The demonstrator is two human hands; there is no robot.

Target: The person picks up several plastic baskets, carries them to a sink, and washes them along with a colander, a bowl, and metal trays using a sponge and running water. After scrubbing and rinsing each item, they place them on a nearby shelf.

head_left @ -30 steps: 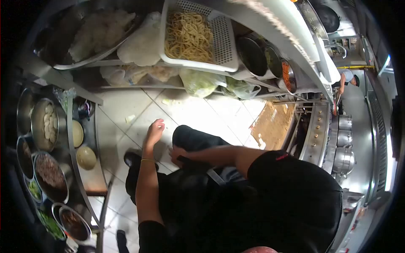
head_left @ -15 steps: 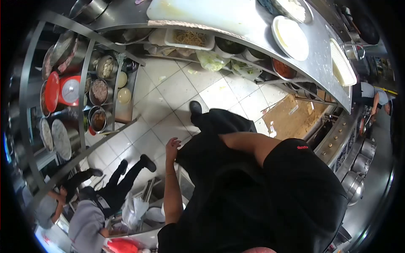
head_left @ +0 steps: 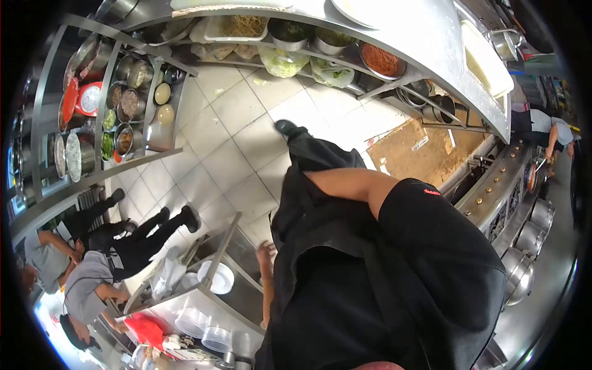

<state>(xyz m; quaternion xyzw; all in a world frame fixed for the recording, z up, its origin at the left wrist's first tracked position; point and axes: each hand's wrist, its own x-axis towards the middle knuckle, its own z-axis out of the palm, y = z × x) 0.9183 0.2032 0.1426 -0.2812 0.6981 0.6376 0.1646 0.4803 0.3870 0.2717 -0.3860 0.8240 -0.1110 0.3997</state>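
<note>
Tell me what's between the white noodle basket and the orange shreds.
In the head view, two things stand between the white basket and the orange shreds: a metal pot, then a second pot.

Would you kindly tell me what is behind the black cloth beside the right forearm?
Only the right forearm shows, running to the black cloth; the right hand is covered, so anything it holds cannot be seen.
</note>
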